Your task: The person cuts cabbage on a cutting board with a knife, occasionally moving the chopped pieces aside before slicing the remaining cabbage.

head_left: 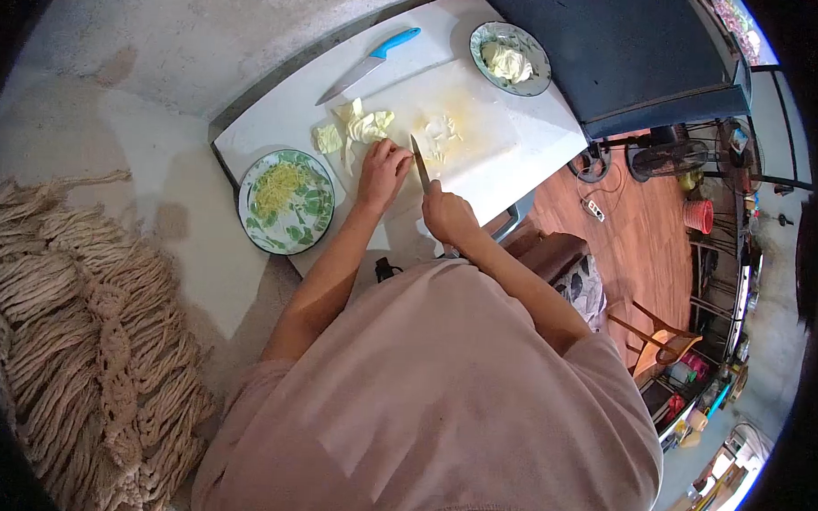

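My right hand [449, 215] grips a kitchen knife [419, 162], its blade pointing away from me over the cutting board [490, 123]. Just left of the blade, my left hand [385, 172] is closed with its fingers bent down at the board's edge; whatever lies under the fingertips is hidden. Pale cabbage leaves [367, 126] lie loose beyond the left hand, close to its fingers. Thin cut shreds [440, 135] are scattered on the board to the right of the blade.
A second knife with a blue handle [397, 42] lies at the table's far side. On the left, a green-patterned plate [311, 225] bears shredded cabbage [281, 188]. A bowl [543, 66] with a cabbage piece [508, 62] stands far right. A rope hanging [109, 335] covers the lower left.
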Demonstrator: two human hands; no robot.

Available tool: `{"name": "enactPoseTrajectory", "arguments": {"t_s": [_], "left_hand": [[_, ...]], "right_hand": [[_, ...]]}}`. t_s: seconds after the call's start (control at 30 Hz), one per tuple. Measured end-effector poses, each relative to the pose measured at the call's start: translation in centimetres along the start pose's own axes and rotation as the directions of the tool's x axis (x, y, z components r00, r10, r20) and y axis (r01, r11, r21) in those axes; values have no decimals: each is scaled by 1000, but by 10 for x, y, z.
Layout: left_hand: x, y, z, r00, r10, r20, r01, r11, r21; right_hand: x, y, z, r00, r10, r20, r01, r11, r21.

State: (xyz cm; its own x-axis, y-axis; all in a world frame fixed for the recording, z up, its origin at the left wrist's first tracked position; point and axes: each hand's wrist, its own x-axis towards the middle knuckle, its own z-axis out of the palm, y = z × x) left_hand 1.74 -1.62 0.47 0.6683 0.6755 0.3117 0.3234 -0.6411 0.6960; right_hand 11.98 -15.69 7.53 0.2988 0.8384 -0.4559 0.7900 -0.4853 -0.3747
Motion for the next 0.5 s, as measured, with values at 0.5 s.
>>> {"name": "enactPoseTrajectory", "arguments": {"t_s": [0.5], "left_hand": [[2, -3, -1, 991, 92, -96, -91, 996, 15]], "right_hand": [[11, -3, 28, 998, -42, -55, 34, 991, -129]]}}
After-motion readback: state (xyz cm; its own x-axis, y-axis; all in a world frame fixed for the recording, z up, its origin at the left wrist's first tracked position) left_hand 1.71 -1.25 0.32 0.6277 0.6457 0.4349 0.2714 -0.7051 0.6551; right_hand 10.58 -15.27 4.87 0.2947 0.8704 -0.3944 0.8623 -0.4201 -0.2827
